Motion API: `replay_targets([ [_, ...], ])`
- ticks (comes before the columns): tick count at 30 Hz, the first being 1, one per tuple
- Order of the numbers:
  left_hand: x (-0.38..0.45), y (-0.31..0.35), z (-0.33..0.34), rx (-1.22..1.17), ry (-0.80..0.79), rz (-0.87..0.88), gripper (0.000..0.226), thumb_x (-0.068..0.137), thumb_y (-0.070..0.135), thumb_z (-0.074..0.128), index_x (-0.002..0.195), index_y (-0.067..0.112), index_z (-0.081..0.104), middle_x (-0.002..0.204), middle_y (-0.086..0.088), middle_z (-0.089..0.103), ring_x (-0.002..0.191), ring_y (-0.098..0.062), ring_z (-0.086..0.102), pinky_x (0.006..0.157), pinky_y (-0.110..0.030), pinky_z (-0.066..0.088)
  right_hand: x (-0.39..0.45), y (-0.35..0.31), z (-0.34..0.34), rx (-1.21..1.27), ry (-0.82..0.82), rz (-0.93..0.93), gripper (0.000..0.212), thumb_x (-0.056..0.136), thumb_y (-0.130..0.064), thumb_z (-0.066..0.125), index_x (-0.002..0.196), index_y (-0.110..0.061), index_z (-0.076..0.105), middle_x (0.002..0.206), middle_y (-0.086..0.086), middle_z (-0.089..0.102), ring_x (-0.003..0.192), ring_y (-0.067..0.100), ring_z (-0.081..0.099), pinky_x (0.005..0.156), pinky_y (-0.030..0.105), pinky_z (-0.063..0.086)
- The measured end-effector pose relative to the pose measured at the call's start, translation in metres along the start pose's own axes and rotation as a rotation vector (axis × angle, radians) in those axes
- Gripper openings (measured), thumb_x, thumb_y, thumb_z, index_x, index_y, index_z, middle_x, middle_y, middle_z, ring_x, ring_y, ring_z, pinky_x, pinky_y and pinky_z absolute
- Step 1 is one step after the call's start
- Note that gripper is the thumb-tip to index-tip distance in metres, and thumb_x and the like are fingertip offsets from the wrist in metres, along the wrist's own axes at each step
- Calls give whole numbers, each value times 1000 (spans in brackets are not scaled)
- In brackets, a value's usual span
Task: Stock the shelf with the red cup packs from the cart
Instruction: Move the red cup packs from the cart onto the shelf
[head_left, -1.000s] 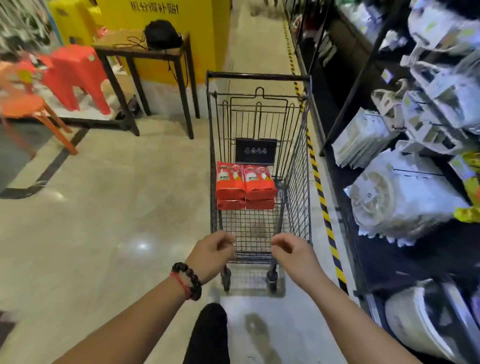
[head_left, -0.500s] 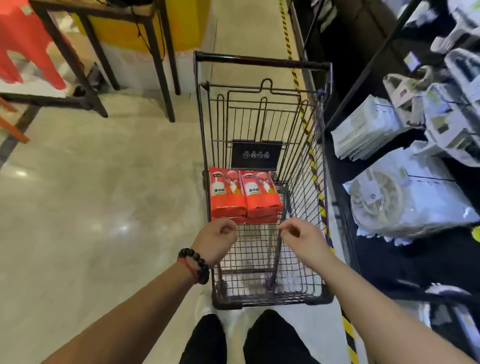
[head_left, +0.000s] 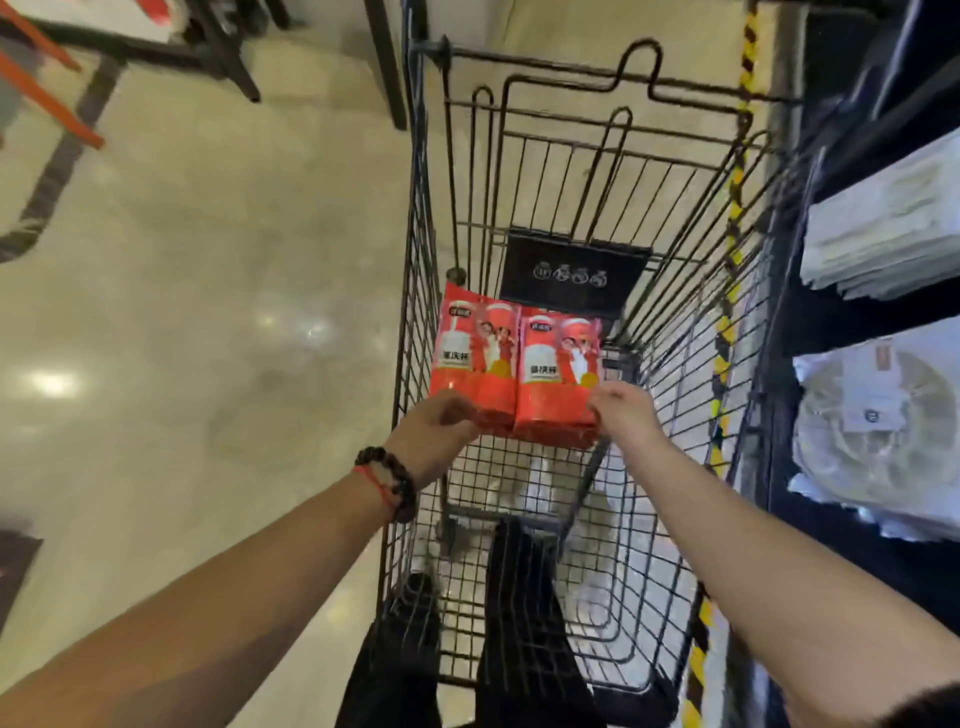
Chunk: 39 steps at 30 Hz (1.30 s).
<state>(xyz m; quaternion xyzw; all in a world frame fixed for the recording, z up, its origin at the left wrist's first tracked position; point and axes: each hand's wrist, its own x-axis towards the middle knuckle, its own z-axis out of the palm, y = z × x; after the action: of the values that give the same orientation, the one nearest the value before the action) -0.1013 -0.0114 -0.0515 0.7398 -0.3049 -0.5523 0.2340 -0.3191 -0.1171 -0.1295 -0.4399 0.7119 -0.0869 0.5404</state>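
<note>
Two red cup packs lie side by side in the black wire cart (head_left: 415, 270), the left pack (head_left: 472, 358) and the right pack (head_left: 558, 374), with more red packs under them. My left hand (head_left: 434, 434) reaches over the cart's near side and grips the near end of the left pack. At the near right corner of the right pack my right hand (head_left: 623, 415) touches it with curled fingers. The dark shelf (head_left: 810, 332) stands to the right of the cart.
White packs of paper plates (head_left: 878, 431) and a stack of white bags (head_left: 883, 228) fill the shelf. A yellow-black floor stripe (head_left: 724, 332) runs along the shelf foot. A black table's legs (head_left: 384, 62) and an orange chair (head_left: 47, 98) stand far left.
I have come closer over the cart. Both hands have left the cart's near rim and reached forward to the near ends of the top red packs.
</note>
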Motion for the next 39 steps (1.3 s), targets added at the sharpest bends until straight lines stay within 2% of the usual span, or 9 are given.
replay_targets([
  [4,30,-8,7,-72,-3,-56,18,88,9,62,83,27,61,79,13,62,76,-7,55,75,-28,42,75,26,9,97,48,114,9,77,-26,68,75,-18,70,84,5,74,88,32,70,82,45,58],
  [7,48,-10,12,-115,11,-116,9,85,23,64,82,31,61,80,14,61,85,-11,56,88,-37,44,90,20,18,101,123,159,14,78,-31,72,74,-23,61,77,1,68,83,29,68,81,40,58],
  [10,58,-14,16,-169,26,-163,23,60,48,67,78,34,64,76,17,61,86,-12,56,92,-39,44,109,29,25,88,79,241,46,74,-37,82,108,-16,58,96,4,67,89,27,68,85,40,57],
  [13,68,-23,19,-152,21,-188,8,80,33,66,88,32,66,83,15,62,90,-13,58,93,-39,46,122,47,30,170,1,310,63,73,-29,87,125,-8,58,115,7,67,103,28,67,97,44,53],
  [16,75,-32,23,-156,36,-228,16,86,15,59,88,30,63,82,11,61,86,-14,57,91,-39,48,118,60,31,153,-51,347,56,72,-37,87,117,-19,58,116,3,69,99,24,65,88,38,53],
  [20,74,-35,29,-153,46,-274,13,84,19,62,89,31,62,94,5,62,99,-20,60,98,-45,49,100,50,15,145,-157,376,43,79,-39,81,112,-20,62,100,4,73,73,17,66,50,19,44],
  [25,63,-23,33,-286,-39,-255,20,89,27,67,106,28,55,105,8,59,105,-16,56,104,-46,44,42,54,-8,299,-179,350,61,72,-40,84,125,-24,60,110,4,75,98,26,71,66,30,50],
  [30,51,-17,38,-328,-188,-267,108,59,60,83,147,32,28,139,-2,52,120,-25,55,101,-52,45,-44,58,-9,361,-343,170,81,55,-47,92,126,-28,58,118,1,73,112,24,68,104,49,47],
  [39,28,-23,-1,-586,-85,-17,91,55,37,94,131,10,52,120,-18,68,107,-39,67,94,-58,51,-83,20,25,366,-497,39,81,53,-79,74,120,-36,60,110,-6,76,101,13,72,77,29,58],
])
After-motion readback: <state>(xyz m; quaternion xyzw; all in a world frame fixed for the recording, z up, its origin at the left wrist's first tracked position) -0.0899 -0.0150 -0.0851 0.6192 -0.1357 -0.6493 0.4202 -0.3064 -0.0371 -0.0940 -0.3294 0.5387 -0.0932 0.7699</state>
